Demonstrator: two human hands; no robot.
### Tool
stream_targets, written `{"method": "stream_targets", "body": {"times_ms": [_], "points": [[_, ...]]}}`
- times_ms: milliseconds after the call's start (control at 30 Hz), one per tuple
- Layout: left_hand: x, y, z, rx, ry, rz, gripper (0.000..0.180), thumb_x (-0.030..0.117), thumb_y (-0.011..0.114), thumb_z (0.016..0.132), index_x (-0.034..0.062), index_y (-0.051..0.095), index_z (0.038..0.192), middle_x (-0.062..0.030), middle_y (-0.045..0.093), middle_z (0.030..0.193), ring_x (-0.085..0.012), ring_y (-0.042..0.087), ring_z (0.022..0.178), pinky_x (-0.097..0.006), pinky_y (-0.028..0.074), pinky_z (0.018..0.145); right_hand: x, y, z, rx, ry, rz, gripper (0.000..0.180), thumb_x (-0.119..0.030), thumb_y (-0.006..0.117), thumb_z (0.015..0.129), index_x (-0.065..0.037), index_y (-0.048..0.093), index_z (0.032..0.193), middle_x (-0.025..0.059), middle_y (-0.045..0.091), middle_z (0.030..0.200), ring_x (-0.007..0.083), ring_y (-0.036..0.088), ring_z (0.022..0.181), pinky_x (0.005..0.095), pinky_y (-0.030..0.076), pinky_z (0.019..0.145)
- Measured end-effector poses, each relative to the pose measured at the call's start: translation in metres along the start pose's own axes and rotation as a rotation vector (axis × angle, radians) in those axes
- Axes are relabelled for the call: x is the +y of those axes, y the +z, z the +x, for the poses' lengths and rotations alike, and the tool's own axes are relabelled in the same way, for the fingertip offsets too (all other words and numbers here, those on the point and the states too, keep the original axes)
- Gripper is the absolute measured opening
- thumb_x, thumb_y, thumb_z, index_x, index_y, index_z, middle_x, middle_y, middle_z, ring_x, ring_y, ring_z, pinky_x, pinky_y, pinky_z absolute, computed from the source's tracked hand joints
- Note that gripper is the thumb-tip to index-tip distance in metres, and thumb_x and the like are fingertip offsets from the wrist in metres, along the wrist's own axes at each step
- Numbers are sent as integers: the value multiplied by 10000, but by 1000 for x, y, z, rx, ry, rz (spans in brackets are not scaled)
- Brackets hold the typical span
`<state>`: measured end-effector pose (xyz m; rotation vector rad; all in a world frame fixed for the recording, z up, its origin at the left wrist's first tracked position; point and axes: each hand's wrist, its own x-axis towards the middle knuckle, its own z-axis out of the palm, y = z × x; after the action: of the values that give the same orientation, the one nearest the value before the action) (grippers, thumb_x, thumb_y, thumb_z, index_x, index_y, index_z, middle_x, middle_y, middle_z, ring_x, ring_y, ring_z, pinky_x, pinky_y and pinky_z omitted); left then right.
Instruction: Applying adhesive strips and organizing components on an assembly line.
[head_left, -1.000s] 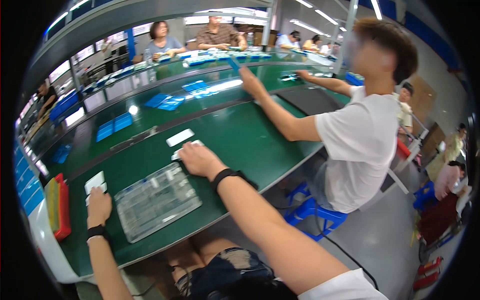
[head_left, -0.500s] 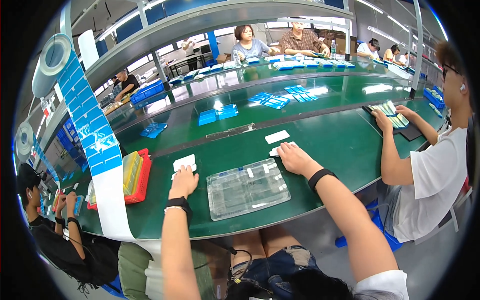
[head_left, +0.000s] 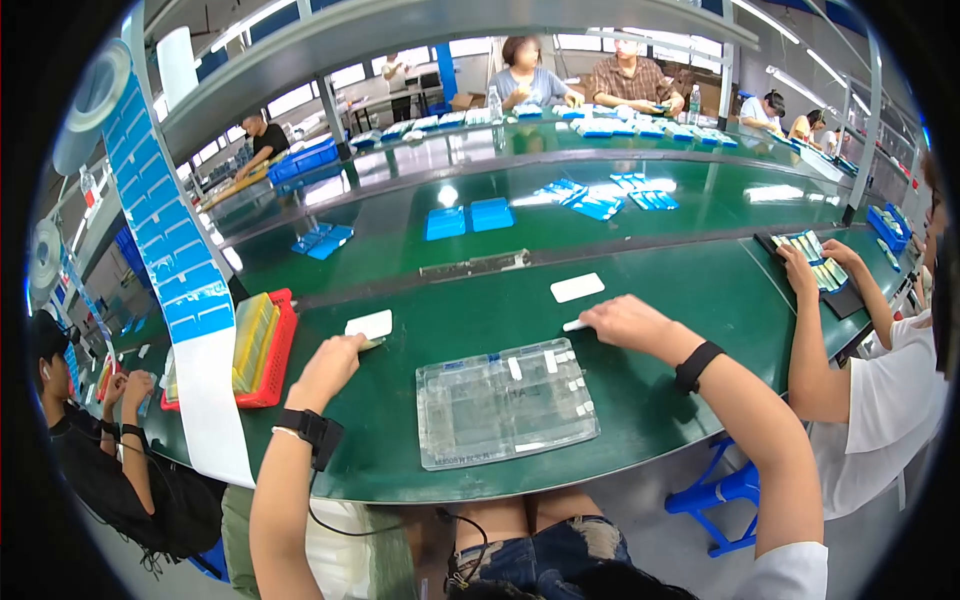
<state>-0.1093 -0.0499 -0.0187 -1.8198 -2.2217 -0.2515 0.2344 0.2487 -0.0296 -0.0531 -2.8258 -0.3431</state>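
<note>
My left hand (head_left: 332, 368) is closed in a pinch, its fingertips on the edge of a thin white card just above the green bench. Against those fingertips lies another white rounded card (head_left: 371, 323). On the other side, my right hand (head_left: 630, 322) pinches a small white card (head_left: 575, 325), seen nearly edge-on. A further white rounded card (head_left: 577, 288) lies flat beyond it. Between my hands, nearer to me, rests a clear rectangular plastic plate (head_left: 505, 410) with white tape bits on it. Neither hand touches the plate.
A red basket (head_left: 277, 370) with yellow sheets stands at left, beside a hanging strip of blue labels (head_left: 165, 220). Blue pieces (head_left: 490, 213) lie on the green surface beyond a dark rail. A co-worker at right handles a panel (head_left: 815, 262); several people sit farther off.
Both hands have gone from resting on the white cards to pinching a card each by its edge. The right hand's card is now lifted and tilted. The whole view has shifted slightly.
</note>
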Motion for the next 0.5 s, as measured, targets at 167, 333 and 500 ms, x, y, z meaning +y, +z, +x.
{"method": "stream_targets", "body": {"times_ms": [167, 333, 500], "points": [[56, -33, 13, 29, -45, -194, 207, -25, 482, 749, -3, 509, 953, -209, 599, 800, -373, 585, 763, -458, 470, 667, -36, -28, 21, 216, 222, 428, 281, -34, 578, 705, -49, 583, 985, 131, 605, 748, 304, 596, 653, 395, 488, 598], [123, -32, 3, 72, 324, -83, 244, 41, 542, 727, 29, 517, 969, -109, 581, 791, -264, 594, 788, -344, 470, 667, -93, -46, 29, 169, -176, 119, 309, -53, 571, 677, 55, 521, 962, 119, 573, 817, 235, 597, 754, 326, 495, 648], [137, -16, -12, -15, 375, 77, 352, 48, 545, 705, -40, 535, 1046, -169, 580, 1001, -294, 579, 972, -357, 478, 830, -113, -35, 29, 9, -197, 43, 368, -46, 550, 694, 108, 524, 1027, 220, 584, 1014, 316, 597, 948, 363, 504, 803]]}}
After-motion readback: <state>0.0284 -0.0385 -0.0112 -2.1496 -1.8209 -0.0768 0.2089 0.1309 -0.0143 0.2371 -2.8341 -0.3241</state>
